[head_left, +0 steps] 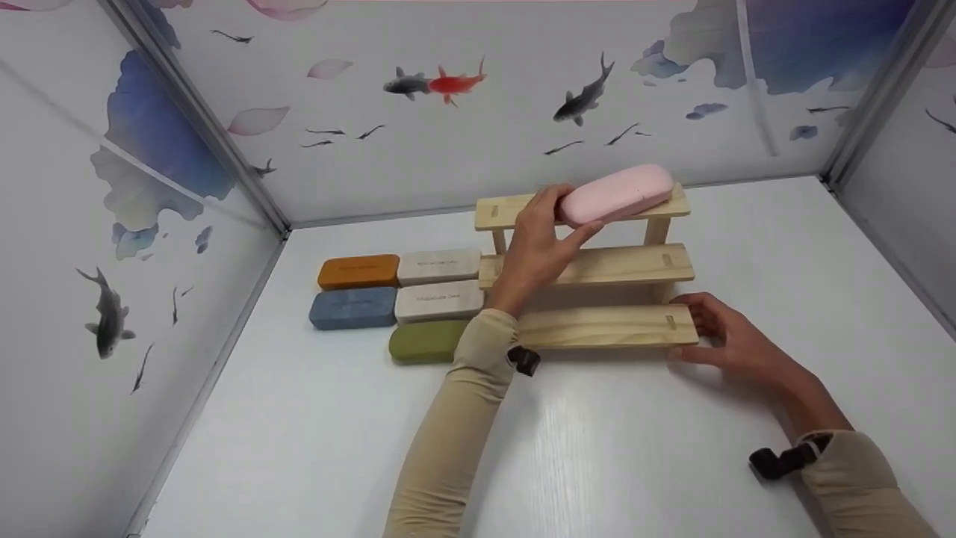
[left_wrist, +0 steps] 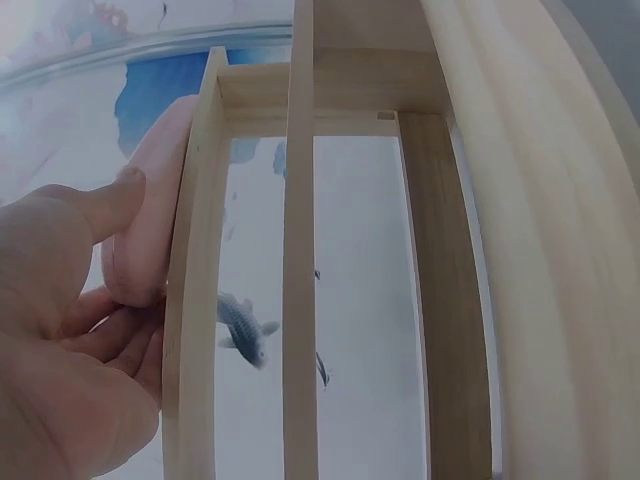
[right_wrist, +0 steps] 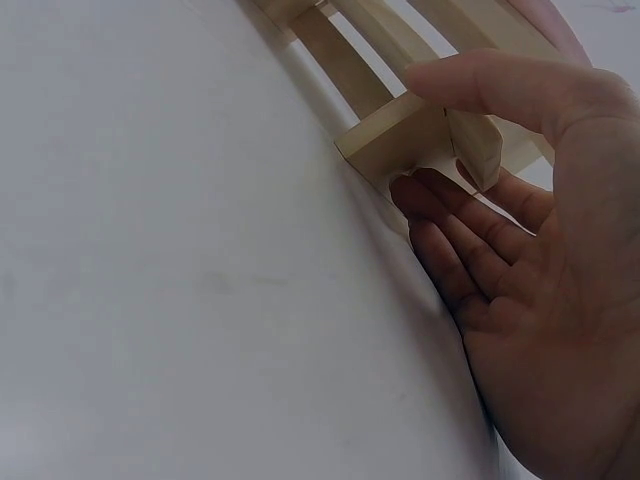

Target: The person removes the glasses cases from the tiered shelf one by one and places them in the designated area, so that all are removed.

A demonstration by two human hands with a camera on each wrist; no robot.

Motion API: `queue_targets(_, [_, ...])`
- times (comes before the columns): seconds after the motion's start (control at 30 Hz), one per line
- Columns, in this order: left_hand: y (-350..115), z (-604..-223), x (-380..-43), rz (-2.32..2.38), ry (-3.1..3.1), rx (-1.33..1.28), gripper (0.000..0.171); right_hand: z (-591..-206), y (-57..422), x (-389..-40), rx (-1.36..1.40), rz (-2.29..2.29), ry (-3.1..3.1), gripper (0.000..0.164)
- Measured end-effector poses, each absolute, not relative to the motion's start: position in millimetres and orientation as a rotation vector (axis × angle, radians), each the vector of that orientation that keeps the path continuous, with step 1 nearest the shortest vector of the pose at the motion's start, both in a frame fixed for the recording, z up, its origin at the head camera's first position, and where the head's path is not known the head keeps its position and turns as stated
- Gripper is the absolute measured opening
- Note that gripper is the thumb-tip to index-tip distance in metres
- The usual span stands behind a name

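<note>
A pink glasses case (head_left: 618, 194) lies tilted over the top tier of a three-tier wooden display rack (head_left: 627, 263). My left hand (head_left: 539, 243) grips its left end, thumb on the near side and fingers behind. In the left wrist view the pink case (left_wrist: 150, 210) lies against the edge of the top board. Lower down, my right hand (head_left: 736, 340) holds the right end of the bottom tier. The right wrist view shows that thumb on the front of the rack's end (right_wrist: 405, 135), with the fingers curled behind it.
Left of the rack, an orange case (head_left: 360, 270), a blue case (head_left: 352, 308), a green case (head_left: 426, 342) and two light grey cases (head_left: 439, 267) lie close together on the white table (head_left: 314, 448). Walls printed with fish (head_left: 582, 101) enclose the back and sides.
</note>
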State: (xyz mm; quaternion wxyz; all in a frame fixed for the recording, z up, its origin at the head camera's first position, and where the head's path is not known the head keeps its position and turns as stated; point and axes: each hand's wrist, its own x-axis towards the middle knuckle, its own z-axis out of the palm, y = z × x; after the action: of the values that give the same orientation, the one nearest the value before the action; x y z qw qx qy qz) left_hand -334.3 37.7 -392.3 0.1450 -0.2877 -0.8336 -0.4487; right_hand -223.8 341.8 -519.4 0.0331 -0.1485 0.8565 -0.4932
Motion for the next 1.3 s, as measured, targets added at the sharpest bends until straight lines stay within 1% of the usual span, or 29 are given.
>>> queue_targets(0.63, [16.0, -403.1, -320.0, -1.193, -2.350, -0.814, 0.060, -522.6, 343.7, -224.6, -0.455, -1.541, 2.625, 0.069])
queue_targets(0.87, [4.6, -409.5, -315.5, -1.197, -2.360, -0.795, 0.064, -521.9, 343.7, -224.6, -0.476, -1.550, 2.626, 0.068])
queue_targets(1.3, [-18.2, -429.2, -309.2, -1.448, -2.257, -0.735, 0.062, -519.7, 340.2, -224.3, -0.453, -1.528, 2.632, 0.070])
